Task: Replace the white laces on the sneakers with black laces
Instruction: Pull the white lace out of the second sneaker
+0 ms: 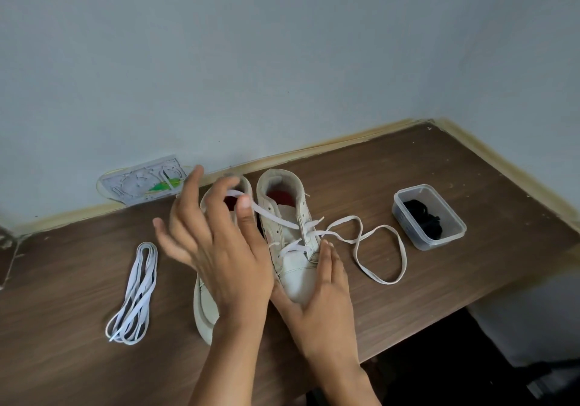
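Observation:
Two white high-top sneakers stand side by side on the brown table. My left hand (216, 248) hovers over the left sneaker (205, 308) and hides most of it. Thumb and forefinger of that hand pinch the white lace (381, 280), which runs across to the eyelets of the right sneaker (295, 267). The rest of this lace lies in loose loops on the table to the right. My right hand (323, 305) grips the right sneaker's toe from the front. Black laces (423, 219) lie in a clear plastic container (439, 244) at the right.
A loose white lace (135, 292) lies in a long bundle on the table to the left of the shoes. A clear plastic packet (144, 183) leans on the wall behind. The table meets walls at the back and right; its front edge is near my arms.

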Demonstrator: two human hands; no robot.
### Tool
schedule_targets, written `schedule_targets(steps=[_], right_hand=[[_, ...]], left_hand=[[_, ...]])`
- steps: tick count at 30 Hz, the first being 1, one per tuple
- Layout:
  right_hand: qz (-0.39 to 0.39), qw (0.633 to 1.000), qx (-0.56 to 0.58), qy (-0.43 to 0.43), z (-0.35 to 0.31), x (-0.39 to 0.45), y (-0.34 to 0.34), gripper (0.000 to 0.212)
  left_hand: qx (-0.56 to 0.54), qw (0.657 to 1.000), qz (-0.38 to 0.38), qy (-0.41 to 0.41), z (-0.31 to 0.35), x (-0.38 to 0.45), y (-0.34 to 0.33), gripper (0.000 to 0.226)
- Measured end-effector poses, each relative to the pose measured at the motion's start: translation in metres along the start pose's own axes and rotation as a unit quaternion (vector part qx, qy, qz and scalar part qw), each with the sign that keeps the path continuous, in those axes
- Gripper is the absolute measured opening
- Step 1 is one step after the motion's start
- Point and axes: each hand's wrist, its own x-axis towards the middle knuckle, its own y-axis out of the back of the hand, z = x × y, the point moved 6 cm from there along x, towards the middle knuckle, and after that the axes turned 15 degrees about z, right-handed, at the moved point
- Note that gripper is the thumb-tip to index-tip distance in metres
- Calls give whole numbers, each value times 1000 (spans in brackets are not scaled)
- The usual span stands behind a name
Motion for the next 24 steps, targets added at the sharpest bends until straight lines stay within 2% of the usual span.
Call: schedule_targets(steps=[2,5,7,10,14,17,21,24], right_hand=[[-6,1000,4,-3,0,0,-1,108],[-28,1000,2,-12,-1,1,-2,113],[-36,999,-2,-15,-1,1,-2,113],[-26,999,4,-21,-1,2,0,115],[-17,1000,7,-22,-6,1,1,118],[-19,1000,10,-8,-9,1,-1,115],[-24,999,23,-17,-10,1,-3,115],[-25,999,29,-34,-7,3,-4,113]], left_hand=[[7,996,-80,-37,-1,-3,-10,12],[64,963,-231,-119,-1,-28,-28,9],[91,951,-267,-130,-1,-40,-33,6],[83,958,-238,-137,0,-33,-30,5],[35,982,-133,-130,3,-14,-11,18],[30,986,-68,-148,7,-12,-1,22],[37,988,-63,-138,6,-11,-1,28],[63,986,-100,-119,1,-9,-4,11]])
